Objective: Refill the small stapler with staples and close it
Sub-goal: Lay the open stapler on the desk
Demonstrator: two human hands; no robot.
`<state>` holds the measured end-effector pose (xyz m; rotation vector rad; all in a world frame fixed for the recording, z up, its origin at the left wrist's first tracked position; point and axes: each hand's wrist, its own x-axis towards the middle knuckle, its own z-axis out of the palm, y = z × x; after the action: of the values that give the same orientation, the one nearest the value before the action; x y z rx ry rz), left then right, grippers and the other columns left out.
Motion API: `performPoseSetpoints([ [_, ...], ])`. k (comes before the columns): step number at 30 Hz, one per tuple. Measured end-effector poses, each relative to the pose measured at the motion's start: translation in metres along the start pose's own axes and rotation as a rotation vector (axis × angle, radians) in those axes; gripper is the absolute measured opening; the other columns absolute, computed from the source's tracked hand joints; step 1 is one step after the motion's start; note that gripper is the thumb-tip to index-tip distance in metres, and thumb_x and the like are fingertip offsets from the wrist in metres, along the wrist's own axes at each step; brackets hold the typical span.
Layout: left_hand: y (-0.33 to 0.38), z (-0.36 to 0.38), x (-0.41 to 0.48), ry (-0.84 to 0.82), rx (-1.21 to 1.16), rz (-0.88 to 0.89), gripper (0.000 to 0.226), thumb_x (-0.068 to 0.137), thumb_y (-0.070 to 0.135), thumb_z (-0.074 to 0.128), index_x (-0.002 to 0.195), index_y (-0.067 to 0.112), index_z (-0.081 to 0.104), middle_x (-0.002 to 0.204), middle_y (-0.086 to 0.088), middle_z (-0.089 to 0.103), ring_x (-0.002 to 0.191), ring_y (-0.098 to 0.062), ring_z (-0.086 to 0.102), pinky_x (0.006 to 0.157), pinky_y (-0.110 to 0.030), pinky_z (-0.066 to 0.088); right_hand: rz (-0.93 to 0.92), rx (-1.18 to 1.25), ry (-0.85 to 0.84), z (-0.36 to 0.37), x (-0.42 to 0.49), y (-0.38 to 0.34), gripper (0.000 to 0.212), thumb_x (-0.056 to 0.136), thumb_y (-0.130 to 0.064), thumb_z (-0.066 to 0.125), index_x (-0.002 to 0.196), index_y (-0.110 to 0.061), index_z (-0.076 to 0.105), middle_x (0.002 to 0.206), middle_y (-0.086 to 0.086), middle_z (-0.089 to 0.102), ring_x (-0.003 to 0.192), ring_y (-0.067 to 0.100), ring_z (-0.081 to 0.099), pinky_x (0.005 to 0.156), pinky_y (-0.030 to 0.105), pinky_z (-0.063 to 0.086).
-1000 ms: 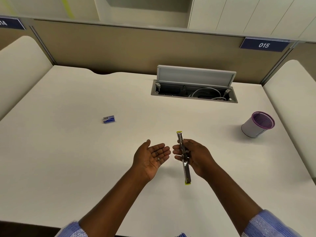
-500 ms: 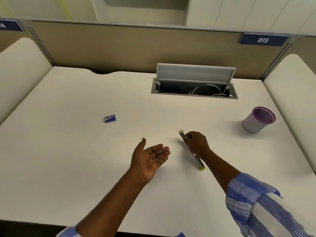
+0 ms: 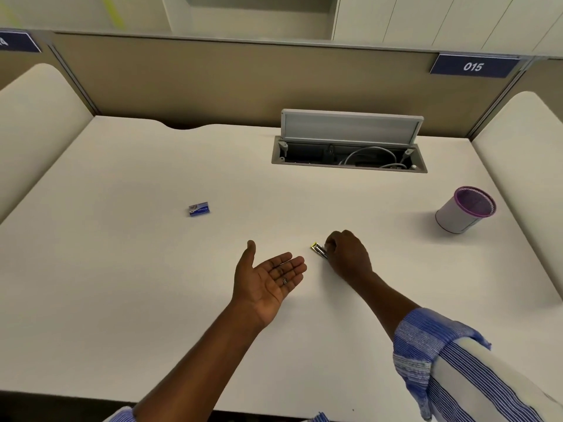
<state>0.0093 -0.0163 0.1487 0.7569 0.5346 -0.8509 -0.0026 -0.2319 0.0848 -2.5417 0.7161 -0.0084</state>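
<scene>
Since half a second ago our right hand (image 3: 347, 254) has closed down over the stapler (image 3: 319, 250), pressing it on the table (image 3: 122, 269) at centre frame; only its yellow-tipped metal end now shows. Our left hand (image 3: 268, 281) stays open, palm up, a small strip of staples (image 3: 285, 281) on its fingers. The blue staple box (image 3: 198, 208) lies centre left.

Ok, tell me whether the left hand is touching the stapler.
Apart. The head view shows bare desk between the open, palm-up left hand and the stapler, which lies under the right hand.
</scene>
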Motion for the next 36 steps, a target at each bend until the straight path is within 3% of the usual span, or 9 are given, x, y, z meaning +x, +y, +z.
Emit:
performPoseSetpoints([
  [4,0.002,0.000,0.002,-0.044,-0.073,0.028,0.089,0.088,0.071,0.051,0.135,-0.005,0.051,0.121,-0.033,0.067,0.117,-0.046,0.064,0.103,-0.052,0.049,-0.092,0.261,0.154,-0.021,-0.030,-0.034,0.010,0.095,-0.018,0.062,0.095,-0.014,0.071,0.094,0.002,0.070,0.084,0.019,0.065,0.077,0.033,0.050],
  [7,0.002,0.001,0.004,-0.071,-0.114,0.050,0.093,0.085,0.074,0.054,0.137,-0.003,0.047,0.121,-0.034,0.067,0.115,-0.046,0.066,0.104,-0.053,0.049,-0.275,0.416,0.212,-0.036,-0.071,-0.059,0.008,0.094,-0.018,0.066,0.098,-0.020,0.072,0.092,-0.009,0.070,0.080,0.006,0.064,0.071,0.015,0.048],
  [9,0.002,0.002,0.004,-0.094,-0.130,0.054,0.096,0.082,0.076,0.055,0.138,-0.002,0.044,0.120,-0.034,0.068,0.111,-0.046,0.068,0.102,-0.052,0.050,-0.382,0.401,0.194,-0.039,-0.094,-0.069,0.011,0.093,-0.017,0.067,0.102,-0.023,0.071,0.094,-0.011,0.068,0.080,0.004,0.062,0.069,0.011,0.044],
  [13,0.002,0.005,0.006,-0.156,-0.137,0.052,0.101,0.080,0.079,0.053,0.142,0.001,0.036,0.125,-0.035,0.064,0.117,-0.046,0.065,0.097,-0.045,0.051,-0.415,0.232,0.134,-0.033,-0.106,-0.075,0.015,0.093,-0.017,0.066,0.106,-0.021,0.072,0.094,-0.004,0.064,0.086,0.012,0.060,0.070,0.022,0.045],
  [17,0.001,0.007,0.010,-0.161,-0.111,0.048,0.102,0.080,0.081,0.050,0.143,0.001,0.036,0.126,-0.036,0.064,0.124,-0.045,0.061,0.112,-0.048,0.042,-0.411,0.148,0.165,-0.028,-0.108,-0.072,0.018,0.094,-0.013,0.065,0.109,-0.019,0.073,0.098,0.002,0.068,0.090,0.022,0.062,0.072,0.030,0.048],
  [21,-0.003,0.008,0.014,-0.148,-0.087,0.032,0.103,0.080,0.081,0.051,0.143,0.001,0.036,0.124,-0.035,0.065,0.122,-0.044,0.063,0.112,-0.050,0.042,-0.425,0.026,0.192,-0.026,-0.108,-0.071,0.011,0.088,-0.004,0.068,0.094,-0.012,0.071,0.090,0.006,0.067,0.082,0.028,0.062,0.064,0.038,0.051],
  [24,-0.006,0.011,0.017,-0.122,-0.056,0.026,0.105,0.080,0.081,0.051,0.146,0.001,0.035,0.123,-0.033,0.066,0.127,-0.043,0.059,0.117,-0.051,0.037,-0.422,-0.050,0.171,-0.023,-0.108,-0.070,0.017,0.081,0.003,0.070,0.089,-0.012,0.068,0.087,0.005,0.066,0.081,0.028,0.061,0.061,0.037,0.050],
  [30,-0.013,0.024,0.021,-0.120,0.033,0.038,0.104,0.082,0.078,0.049,0.152,0.004,0.030,0.124,-0.027,0.069,0.123,-0.037,0.064,0.116,-0.049,0.039,-0.386,-0.026,0.164,-0.025,-0.102,-0.066,0.015,0.084,0.003,0.062,0.090,-0.011,0.064,0.087,0.004,0.064,0.079,0.024,0.057,0.062,0.026,0.032],
  [36,-0.020,0.040,0.022,-0.148,0.127,0.057,0.099,0.086,0.076,0.044,0.155,0.007,0.027,0.123,-0.023,0.070,0.120,-0.033,0.066,0.101,-0.043,0.051,-0.194,0.220,0.072,-0.036,-0.094,-0.059,0.016,0.086,0.000,0.053,0.096,-0.011,0.059,0.093,0.002,0.064,0.087,0.023,0.060,0.073,0.040,0.051],
])
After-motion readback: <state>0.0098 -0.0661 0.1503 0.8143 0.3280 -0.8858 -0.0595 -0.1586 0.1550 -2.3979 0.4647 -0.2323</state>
